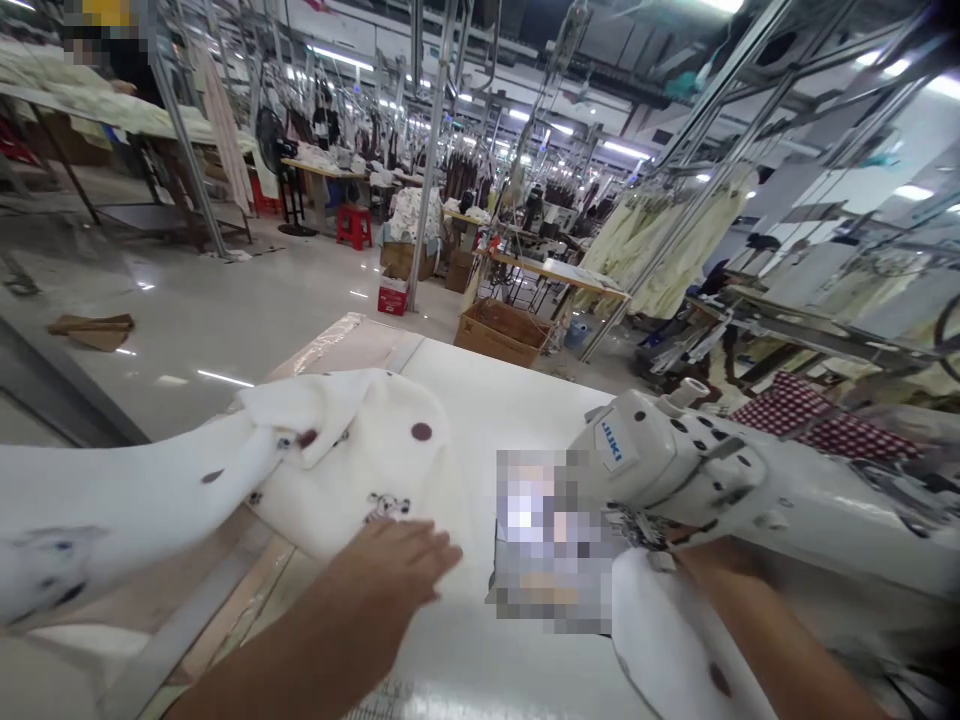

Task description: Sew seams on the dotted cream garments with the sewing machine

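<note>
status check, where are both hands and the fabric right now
Left hand flat on white spotted fabric. Right hand hidden under sewing machine. Nothing blocking.

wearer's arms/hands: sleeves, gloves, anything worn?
Both forearms are bare as far as the frame shows; no sleeves visible. The left hand wears no glove, ring or watch. The right hand is hidden under the sewing machine head, so it can't be checked.

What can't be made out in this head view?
- Right hand: mostly hidden under the sewing machine head, so its grip is unclear.
- Needle area: covered by a pixelated patch.
- White printed fabric: the print under the left hand is too small to read; its left end is blurred and cut by the frame edge.
- Person at top left: pixelated.
</note>
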### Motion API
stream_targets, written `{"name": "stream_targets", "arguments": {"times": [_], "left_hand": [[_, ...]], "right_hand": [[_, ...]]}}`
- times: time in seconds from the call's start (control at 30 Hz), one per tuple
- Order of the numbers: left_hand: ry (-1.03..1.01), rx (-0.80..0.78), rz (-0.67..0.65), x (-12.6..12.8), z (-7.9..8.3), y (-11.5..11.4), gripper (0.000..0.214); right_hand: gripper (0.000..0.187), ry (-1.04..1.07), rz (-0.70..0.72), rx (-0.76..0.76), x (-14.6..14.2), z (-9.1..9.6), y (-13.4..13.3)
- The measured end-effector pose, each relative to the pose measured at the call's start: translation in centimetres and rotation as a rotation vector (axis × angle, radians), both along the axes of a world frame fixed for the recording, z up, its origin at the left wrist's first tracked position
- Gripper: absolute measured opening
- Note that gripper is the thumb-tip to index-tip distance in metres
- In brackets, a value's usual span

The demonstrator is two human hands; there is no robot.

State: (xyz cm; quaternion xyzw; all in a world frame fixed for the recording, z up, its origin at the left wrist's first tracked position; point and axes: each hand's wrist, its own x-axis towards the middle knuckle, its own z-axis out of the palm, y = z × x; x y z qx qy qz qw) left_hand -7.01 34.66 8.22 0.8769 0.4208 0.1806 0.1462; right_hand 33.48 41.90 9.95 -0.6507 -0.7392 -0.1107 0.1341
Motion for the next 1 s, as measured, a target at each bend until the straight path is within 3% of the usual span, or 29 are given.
{"name": "stream_targets", "arguments": {"times": [0.07,0.13,0.2,0.3,0.47,0.53,0.6,0.7,0.8,0.93,1.0], "left_hand": [[0.063,0.127,0.166,-0.7,-1.5,-0.3,0.043],[0.153,0.149,0.319,-0.9,-2.6,-1.4,0.041],[0.196,0.127,0.334,-0.1,-2.8,-3.2,0.045],[0.128,0.064,0.203,2.0,-0.8,-6.3,0.037],[0.031,-0.076,0.070,4.1,4.0,-8.5,0.015],[0.076,-0.119,0.011,4.2,4.2,-9.2,0.031],[0.116,-0.119,-0.008,4.1,3.3,-9.8,0.043],[0.042,-0.085,-0.009,3.7,1.2,-10.1,0.022],[-0.153,-0.162,0.026,3.2,0.4,-9.4,0.011],[-0.343,-0.364,0.243,3.1,2.0,-9.2,0.033],[-0.368,-0.443,0.230,3.2,3.5,-9.5,0.039]], "right_hand": [[0.016,-0.035,0.025,-0.002,0.5,-0.2,-1.2],[0.021,-0.097,0.102,0.035,1.0,-0.8,-3.3],[0.023,-0.188,0.255,0.125,1.3,-1.7,-6.2],[0.028,-0.193,0.433,0.158,0.4,-2.6,-11.1],[0.035,0.015,0.578,0.066,-5.0,-1.9,-16.9],[0.035,0.107,0.619,0.059,-7.2,-1.6,-17.8],[0.034,0.169,0.654,0.057,-8.7,-1.8,-18.2],[0.032,0.171,0.654,0.014,-10.0,-2.6,-18.2],[0.035,0.163,0.610,0.006,-11.0,-3.2,-18.2],[0.040,0.191,0.654,0.012,-12.7,-3.0,-18.3],[0.035,0.220,0.710,-0.028,-13.0,-2.6,-18.6]]}}
